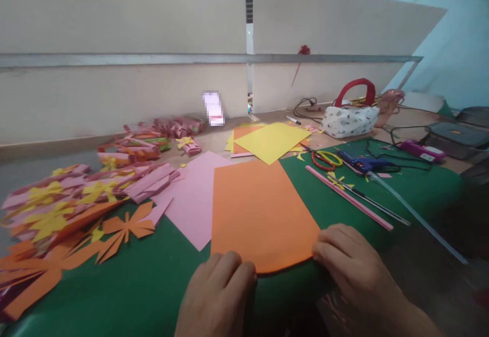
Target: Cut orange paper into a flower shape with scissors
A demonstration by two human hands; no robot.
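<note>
The orange sheet [260, 214] is lying at the frame's center on the green bench [133, 286], overlapping a pink sheet [191, 199]. The left hand [217, 296] and right hand [351, 265] are each pinching its near edge with curled fingers. Keeping both corners level would probably be giving a straight fold. Scissors [324, 159] are lying upper right.

Both hands, left hand [219, 288] and right hand [353, 265], rest at the paper sheet's [260, 214] near edge, cut-outs [72, 209] lying left, scissors [326, 159] and glue gun [362, 163] behind right.
</note>
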